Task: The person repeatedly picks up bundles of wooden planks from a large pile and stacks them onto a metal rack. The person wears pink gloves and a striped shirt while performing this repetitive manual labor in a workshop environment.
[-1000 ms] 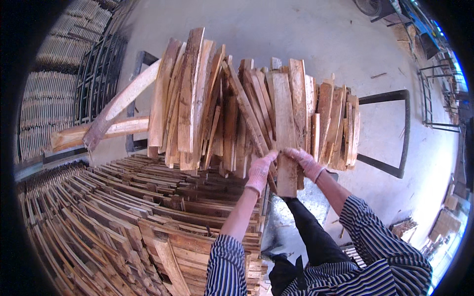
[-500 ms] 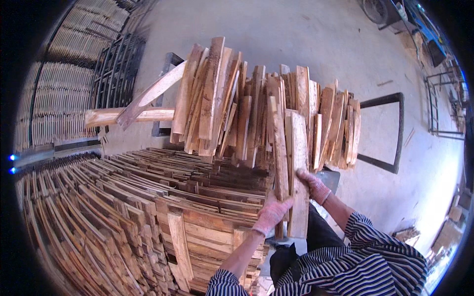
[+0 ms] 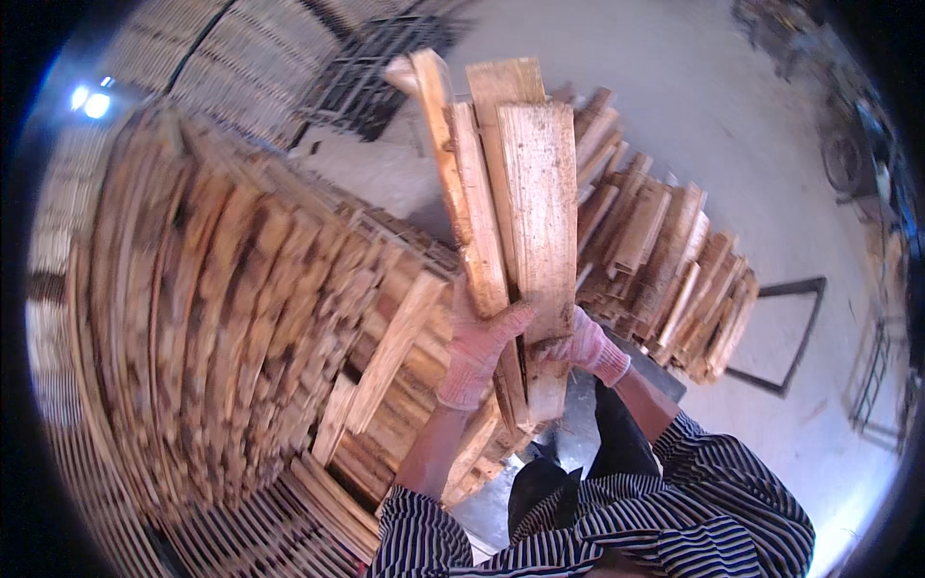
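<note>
Head view: the bundle of boards [image 3: 538, 202] is held in front of me at mid-frame, its long axis near vertical in the picture. At least four boards are visible. The front board is wide, flat and pale, with straight grain and dark specks; another wide board lies behind it. Two narrower pieces form the left side, the outermost with a rough, brownish edge. Upper ends are staggered and fan slightly apart; lower ends converge.

My left hand [image 3: 482, 349], gloved in pink, grips the bundle at its lower left edge, thumb across the front. My right hand [image 3: 586, 349], similarly gloved, grips the lower right edge, thumb on the front board.

Side limits: a tall stack of boards [image 3: 207, 337] occupies the left; a loose pile of boards [image 3: 665, 250] adjoins the bundle's right edge in view, actual gap indeterminable. Grey floor [image 3: 665, 87] extends beyond the pile; a black rectangular frame [image 3: 807, 332] borders its right end.
</note>
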Motion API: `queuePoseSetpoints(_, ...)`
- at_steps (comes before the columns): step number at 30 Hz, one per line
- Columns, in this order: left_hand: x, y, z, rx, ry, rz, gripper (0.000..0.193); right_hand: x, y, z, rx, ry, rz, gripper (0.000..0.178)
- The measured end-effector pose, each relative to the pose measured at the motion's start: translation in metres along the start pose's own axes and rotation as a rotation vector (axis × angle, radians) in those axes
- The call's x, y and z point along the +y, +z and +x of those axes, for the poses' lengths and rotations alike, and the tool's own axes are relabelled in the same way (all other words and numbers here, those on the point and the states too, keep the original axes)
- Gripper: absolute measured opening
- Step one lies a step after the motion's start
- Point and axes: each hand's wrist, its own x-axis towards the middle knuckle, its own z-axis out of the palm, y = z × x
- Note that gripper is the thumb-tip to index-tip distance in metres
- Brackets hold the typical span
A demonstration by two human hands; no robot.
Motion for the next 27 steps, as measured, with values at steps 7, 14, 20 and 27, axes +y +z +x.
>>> queuePoseSetpoints(7,0.033,-0.138,-0.084,0.073,0.299,0.218,0.087,0.029,0.132,0.094,-0.106,0.004,-0.381,0.115)
queuePoseSetpoints(14,-0.035,-0.212,-0.121,0.479,0.140,0.120,0.083,0.079,0.202,0.149,-0.219,-0.088,-1.334,0.116)
queuePoseSetpoints(20,-0.048,-0.247,-0.210,0.662,0.122,-0.334,0.053,0.103,0.272,0.130,-0.477,0.015,-1.377,0.113)
queuePoseSetpoints(27,-0.082,-0.342,-0.397,0.846,-0.075,-0.677,0.078,0.282,0.296,0.072,-0.448,0.462,-0.800,0.094)
